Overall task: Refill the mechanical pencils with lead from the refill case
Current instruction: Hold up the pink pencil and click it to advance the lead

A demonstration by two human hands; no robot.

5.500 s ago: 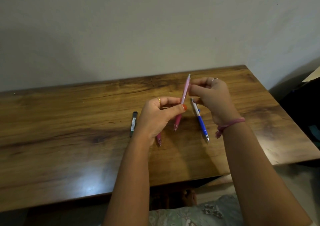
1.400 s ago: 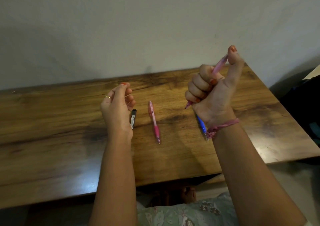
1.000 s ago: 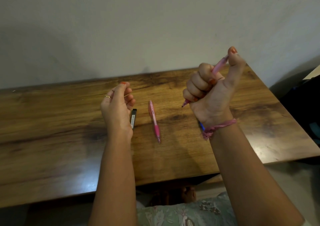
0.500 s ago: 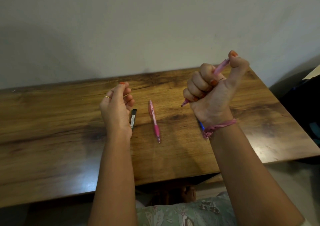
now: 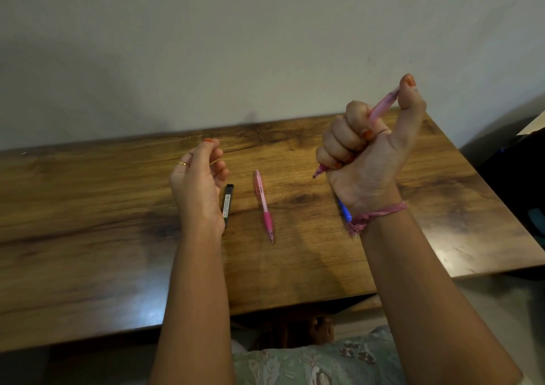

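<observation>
**Hands: right fist around a pink pencil, left raised and holding nothing visible**

Right hand [image 5: 365,160] is closed in a fist around a pale pink mechanical pencil [image 5: 383,106], thumb pressed on its top end, the tip poking out below the little finger and aimed down-left. Left hand [image 5: 199,184] is raised over the bench [image 5: 88,252] with fingers loosely curled toward the thumb; whether it pinches a lead cannot be told, since anything that thin would not show.

A second pink pencil [image 5: 263,204] lies on the bench between the hands, tip toward the person. A black refill case [image 5: 227,203] lies just beside the left hand, partly hidden by it. A blue pencil [image 5: 344,210] shows only as a short stretch behind the right wrist, near a pink wristband [image 5: 380,212].

Handling, as a judgement: the pencils are light, stiff and smooth plastic, best held by the barrel or the rubbery grip near the tip. The leads are the fragile part, likely to snap under any sideways bend, so pinch one close to the end being fed in. The case is slim and light; grip its long sides and tilt gently so the leads do not spill
</observation>
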